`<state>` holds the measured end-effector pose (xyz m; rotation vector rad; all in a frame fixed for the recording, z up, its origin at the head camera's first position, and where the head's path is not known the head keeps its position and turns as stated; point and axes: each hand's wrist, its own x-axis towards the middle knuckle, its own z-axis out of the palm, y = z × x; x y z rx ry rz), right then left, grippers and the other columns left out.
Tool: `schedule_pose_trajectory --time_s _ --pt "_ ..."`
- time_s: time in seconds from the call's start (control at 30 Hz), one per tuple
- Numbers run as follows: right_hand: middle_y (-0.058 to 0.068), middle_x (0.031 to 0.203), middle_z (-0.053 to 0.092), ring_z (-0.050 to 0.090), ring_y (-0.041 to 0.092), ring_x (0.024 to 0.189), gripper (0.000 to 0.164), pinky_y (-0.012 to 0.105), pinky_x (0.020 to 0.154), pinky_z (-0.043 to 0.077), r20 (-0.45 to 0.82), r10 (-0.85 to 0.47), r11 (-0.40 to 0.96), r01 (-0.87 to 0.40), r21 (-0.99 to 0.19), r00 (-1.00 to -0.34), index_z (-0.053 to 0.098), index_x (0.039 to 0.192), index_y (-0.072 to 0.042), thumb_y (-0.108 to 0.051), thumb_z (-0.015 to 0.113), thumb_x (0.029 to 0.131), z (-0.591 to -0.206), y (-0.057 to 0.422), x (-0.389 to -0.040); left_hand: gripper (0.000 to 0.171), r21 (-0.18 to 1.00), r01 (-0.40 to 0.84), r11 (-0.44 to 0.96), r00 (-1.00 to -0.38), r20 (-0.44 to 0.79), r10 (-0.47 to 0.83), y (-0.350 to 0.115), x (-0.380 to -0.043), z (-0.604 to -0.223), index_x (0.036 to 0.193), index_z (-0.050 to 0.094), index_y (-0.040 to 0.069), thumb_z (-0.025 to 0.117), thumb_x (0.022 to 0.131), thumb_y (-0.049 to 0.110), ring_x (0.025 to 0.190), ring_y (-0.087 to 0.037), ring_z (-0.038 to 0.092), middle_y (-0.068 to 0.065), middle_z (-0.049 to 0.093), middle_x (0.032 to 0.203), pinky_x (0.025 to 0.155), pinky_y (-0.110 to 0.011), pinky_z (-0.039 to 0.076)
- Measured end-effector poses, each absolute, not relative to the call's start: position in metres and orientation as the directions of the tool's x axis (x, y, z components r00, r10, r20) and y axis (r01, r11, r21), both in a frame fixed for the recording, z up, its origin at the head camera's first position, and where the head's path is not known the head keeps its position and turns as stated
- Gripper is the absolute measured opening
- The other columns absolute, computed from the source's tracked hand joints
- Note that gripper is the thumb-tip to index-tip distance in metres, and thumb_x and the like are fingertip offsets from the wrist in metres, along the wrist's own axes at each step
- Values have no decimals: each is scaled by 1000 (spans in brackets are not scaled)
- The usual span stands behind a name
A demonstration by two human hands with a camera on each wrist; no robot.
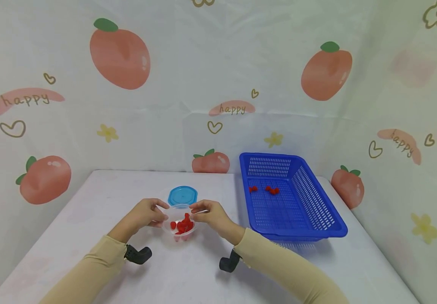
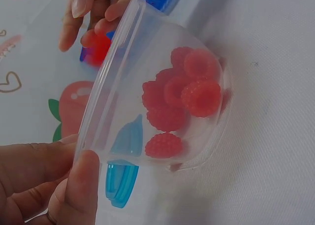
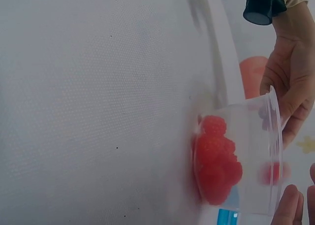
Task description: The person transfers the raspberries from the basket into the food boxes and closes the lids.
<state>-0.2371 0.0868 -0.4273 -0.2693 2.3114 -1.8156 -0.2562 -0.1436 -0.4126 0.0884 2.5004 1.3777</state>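
Observation:
A clear round plastic tub (image 1: 168, 226) stands on the table with several raspberries (image 2: 165, 117) heaped in it. My left hand (image 1: 150, 213) pinches the tub's rim between thumb and fingers; the left wrist view shows this grip (image 2: 54, 185) closely. Over the opposite side of the rim is my right hand (image 1: 211, 216), its fingertips apart. Just below those fingertips, a blurred single raspberry (image 2: 97, 51) appears in mid-air near the tub's mouth. In the right wrist view that raspberry (image 3: 273, 173) shows blurred through the clear wall, beside the right fingertips (image 3: 289, 205).
A light-blue lid (image 1: 182, 195) lies behind the tub. To the right stands a large blue plastic basket (image 1: 298, 211) with a few raspberries (image 1: 272, 190) at its far end. A printed white cloth (image 1: 157, 139) hangs behind the white table (image 1: 123, 190).

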Motion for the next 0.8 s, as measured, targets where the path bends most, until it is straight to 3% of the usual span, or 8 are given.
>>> schedule_pose_trajectory --time_s 0.4,0.63,0.8 --pt "20 112 66 63 17 93 30 36 89 56 -43 -270 234 -23 -972 -962 65 117 1 -4 67 88 -428 88 -238 40 841 -91 533 -955 -226 194 -143 -255 -412 122 57 -4 70 86 7 63 -17 62 -11 64 81 65 -28 59" --pt "14 111 66 63 14 94 34 34 88 56 -49 -332 215 -25 -976 -942 63 121 -2 -9 68 88 -420 92 -237 40 841 -90 533 -954 -227 196 -144 -256 -412 121 57 -4 71 86 8 63 -17 62 -11 63 81 65 -27 59" --pt "9 107 67 66 19 96 34 34 88 56 -45 -370 216 -38 -976 -928 64 120 -1 -11 68 88 -408 94 -233 39 839 -90 537 -954 -228 196 -144 -256 -412 121 57 -4 71 86 8 63 -17 62 -10 63 81 65 -27 59"
